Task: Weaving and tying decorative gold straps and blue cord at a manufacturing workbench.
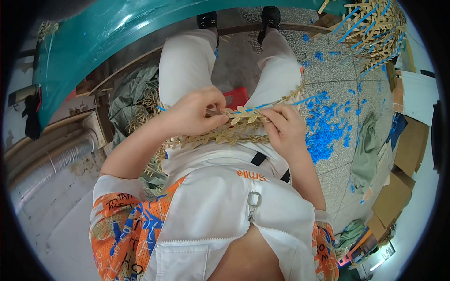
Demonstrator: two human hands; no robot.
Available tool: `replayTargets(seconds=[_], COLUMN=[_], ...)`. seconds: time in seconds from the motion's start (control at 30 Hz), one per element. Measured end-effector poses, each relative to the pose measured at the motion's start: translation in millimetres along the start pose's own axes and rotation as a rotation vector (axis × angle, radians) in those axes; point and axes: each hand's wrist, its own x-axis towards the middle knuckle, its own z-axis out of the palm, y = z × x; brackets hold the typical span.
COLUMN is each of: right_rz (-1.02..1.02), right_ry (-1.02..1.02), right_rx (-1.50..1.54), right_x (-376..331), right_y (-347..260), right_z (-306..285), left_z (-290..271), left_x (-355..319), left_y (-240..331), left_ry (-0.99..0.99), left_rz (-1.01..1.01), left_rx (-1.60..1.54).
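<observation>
My left hand (199, 111) and my right hand (285, 125) both pinch a gold leafy strip (251, 116), so it runs between them. More gold leaves (218, 136) sit just beside my hands. Blue bits (327, 133) cover the floor (338, 70) to the right of my right hand.

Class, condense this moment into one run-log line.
left hand: pinching gold leafy garland strip | right hand: pinching same strip | beneath: more gold leafy strands | speckled grey floor: bright blue scraps
</observation>
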Motion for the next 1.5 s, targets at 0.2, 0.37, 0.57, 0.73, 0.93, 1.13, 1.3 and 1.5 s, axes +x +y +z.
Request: replayTargets(seconds=[0.2,0.37,0.57,0.73,0.93,1.13,1.3,1.5], right_rz=[-0.116,0.24,0.598,0.728,0.747,0.829,0.977,0.753], right_ry=[-0.049,-0.087,-0.244,-0.264,-0.315,-0.246,-0.239,-0.241], right_rx=[0.023,0.284,0.528,0.637,0.573,0.689,0.784,0.581], right_x=[19,21,21,29,26,24,33,25], right_y=[-8,9,29,34,41,40,39,34], right_z=[34,41,47,44,41,34,27,28], left_z=[-33,-28,1,23,-2,-19,5,-5], left_x=[-32,-74,-85,-89,-71,-59,-59,-41], left_y=[-8,-29,-16,-27,-36,-39,-39,-29], left_ry=[-0.007,0.174,0.623,0.582,0.544,0.642,0.525,0.441], left_rz=[-0.31,-0.144,0.194,0.096,-0.23,0.176,0.071,-0.345], left_rx=[-0.033,0.332,0.938,0.833,0.215,0.884,0.611,0.138])
